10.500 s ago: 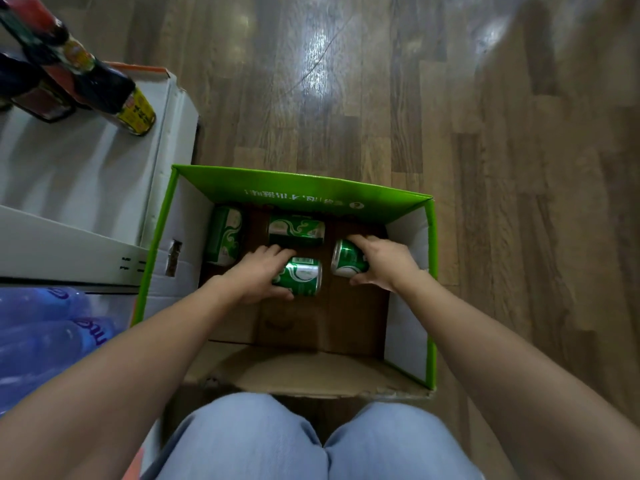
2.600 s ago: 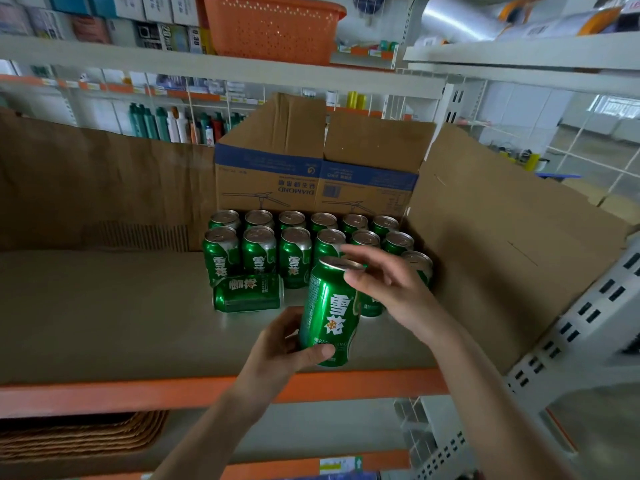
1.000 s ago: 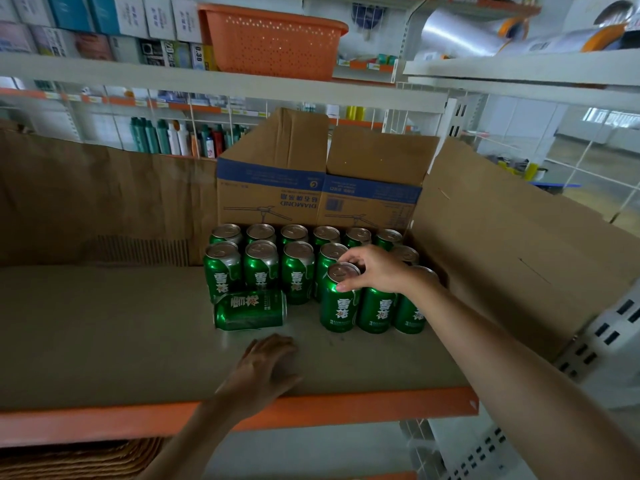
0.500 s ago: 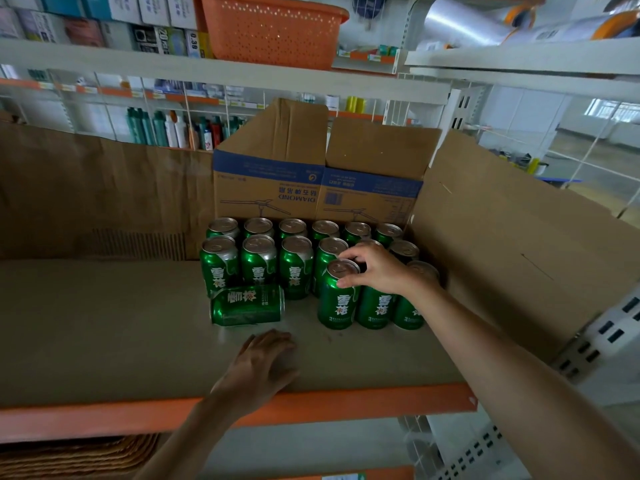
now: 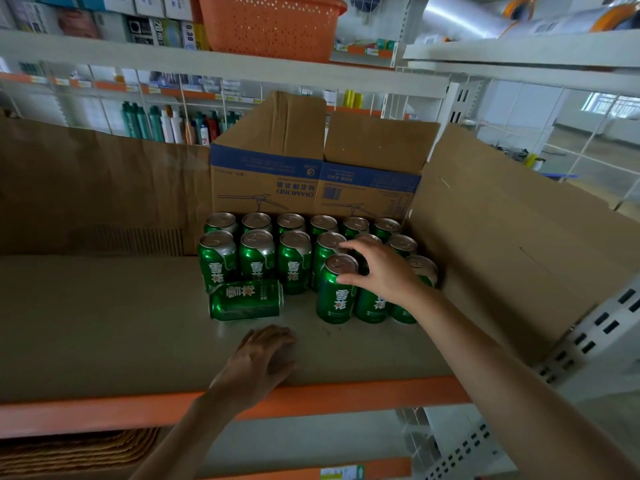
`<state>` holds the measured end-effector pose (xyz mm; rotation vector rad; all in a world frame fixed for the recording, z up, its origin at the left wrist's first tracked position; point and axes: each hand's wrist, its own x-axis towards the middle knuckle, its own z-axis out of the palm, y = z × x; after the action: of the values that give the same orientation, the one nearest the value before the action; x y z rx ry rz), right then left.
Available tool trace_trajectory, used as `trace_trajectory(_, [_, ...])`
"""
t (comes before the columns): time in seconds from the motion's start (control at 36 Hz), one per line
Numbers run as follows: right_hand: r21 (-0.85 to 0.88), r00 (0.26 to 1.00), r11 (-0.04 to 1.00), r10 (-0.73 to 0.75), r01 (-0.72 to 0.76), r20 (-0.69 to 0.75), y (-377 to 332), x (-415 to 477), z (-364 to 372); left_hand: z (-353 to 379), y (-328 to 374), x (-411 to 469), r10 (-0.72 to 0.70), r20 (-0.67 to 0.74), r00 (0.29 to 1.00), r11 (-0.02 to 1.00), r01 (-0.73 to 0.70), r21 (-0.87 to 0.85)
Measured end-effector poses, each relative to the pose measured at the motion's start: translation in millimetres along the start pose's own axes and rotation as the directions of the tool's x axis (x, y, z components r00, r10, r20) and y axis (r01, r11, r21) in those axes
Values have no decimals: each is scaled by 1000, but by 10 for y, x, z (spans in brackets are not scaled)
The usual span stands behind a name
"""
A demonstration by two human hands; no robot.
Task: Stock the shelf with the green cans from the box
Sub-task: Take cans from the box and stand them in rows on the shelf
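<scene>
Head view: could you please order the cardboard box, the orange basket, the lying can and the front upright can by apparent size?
1. cardboard box
2. orange basket, though the frame's top cuts it off
3. lying can and front upright can: alike, so not ranked

Shelf [image 5: 104,334]: beige board, orange front edge.
Green cans [image 5: 257,259]: upright, packed in rows at back right.
Toppled can [image 5: 246,300]: on its side before the left rows.
Cardboard box [image 5: 311,174]: behind the cans.
Cardboard sheets [image 5: 86,188]: apparently lining back and right.
Left hand [image 5: 263,358]: flat near front edge.
</scene>
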<state>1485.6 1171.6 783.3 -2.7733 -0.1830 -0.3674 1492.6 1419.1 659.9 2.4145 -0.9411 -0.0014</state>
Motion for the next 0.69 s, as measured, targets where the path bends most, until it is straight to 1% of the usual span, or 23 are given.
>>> trace_trajectory(0.11, [6, 967, 993, -111, 116, -229, -64, -283, 60, 2, -2, 2, -10, 8, 1000, 1000, 10, 4])
trace_trajectory(0.17, [17, 948, 989, -139, 150, -286, -110, -474, 132, 18, -17, 5, -8, 5, 1000, 1000, 8, -6])
trace_trajectory(0.22, [43, 946, 988, -132, 151, -295, -150, -666, 252, 32, -32, 8, -5, -8, 1000, 1000, 5, -13])
trace_trajectory(0.28, [64, 958, 991, -96, 117, -269, -158, -844, 409, 35, -25, 5, -5, -6, 1000, 1000, 5, -7])
trace_trajectory(0.36, [94, 997, 996, 20, -12, -81, -167, -1056, 611, 13, 6, -6, 4, -18, 1000, 1000, -4, -21])
trace_trajectory(0.42, [89, 997, 993, 75, -74, 0, -157, -1142, 722, -15, 25, -18, 27, -76, 997, 999, -31, -43])
trace_trajectory(0.47, [71, 993, 991, 110, -114, 52, -156, -1181, 815, -69, 37, -29, 36, -157, 987, 997, -47, -68])
trace_trajectory(0.53, [48, 989, 989, 138, -141, 58, -171, -1194, 869, -143, 14, -18, 90, -267, 959, 994, -104, -38])
trace_trajectory(0.58, [45, 988, 987, 154, -155, 22, -183, -1203, 908, -224, -60, 17, 126, -329, 936, 991, -130, 10])
trace_trajectory(0.69, [0, 984, 984, 181, -181, -3, -179, -1209, 974, -381, -259, 94, 57, -375, 925, 996, -26, 88])
